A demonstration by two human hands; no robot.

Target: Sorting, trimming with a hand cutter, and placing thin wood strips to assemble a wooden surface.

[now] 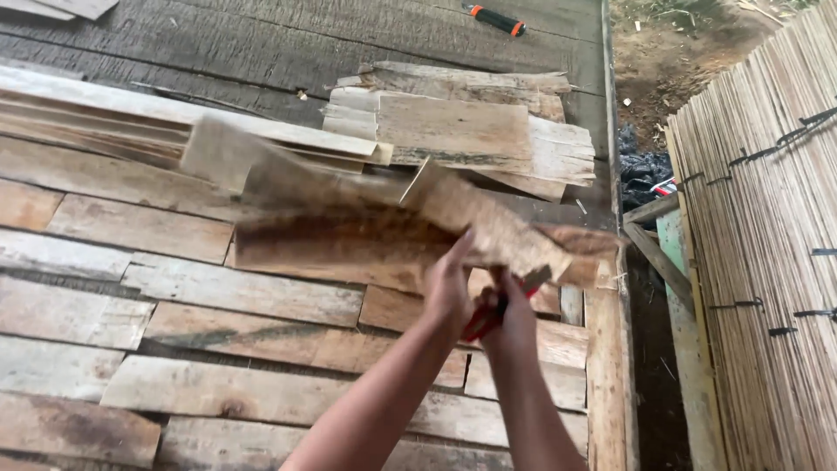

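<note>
both forearms rise from the near edge. left hand [449,288] presses a blurred wooden plank [366,240] held above the plank floor [131,314]; right hand [510,318] is clenched on a red-handled tool [488,321]. plank looks stiff, light, splintery; best gripped mid-length.

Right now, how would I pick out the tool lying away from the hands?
Start at the dark wooden floor beyond the stack of split boards, at the top of the picture. The tool lies there alone, near the edge by the dirt. Its black grip with orange ends sets it apart from the pale wood.
</note>
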